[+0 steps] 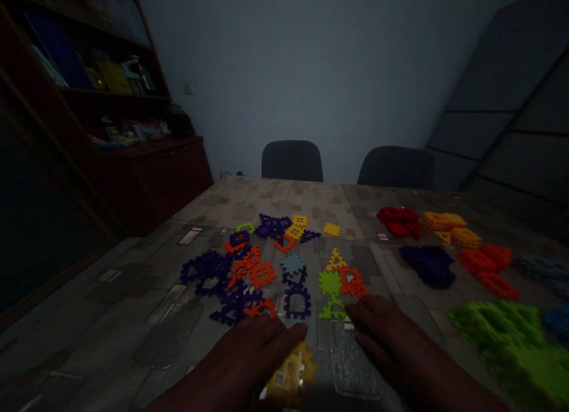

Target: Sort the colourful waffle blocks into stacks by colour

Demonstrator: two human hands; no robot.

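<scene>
My left hand (251, 350) is low over the table, thumb apart from the fingers. Just beyond its fingers lies an orange toothed piece (261, 307); I cannot tell whether they touch. Below the thumb is a yellow toothed piece (291, 376), partly covered by that hand. My right hand (382, 326) rests with fingers apart, nearest to a green arched piece (333, 309). Above that one are a green square piece (329, 283), an orange frame piece (352, 281) and a yellow triangle piece (336, 259). A purple frame piece (297, 303) lies between my hands.
A loose heap of purple pieces (207, 267) spreads to the left. On the right are sorted piles: red (400, 221), yellow (448, 224), purple (429, 265), orange (486, 264) and green (511, 335). Two chairs (292, 160) stand beyond the table (249, 195). The room is dim.
</scene>
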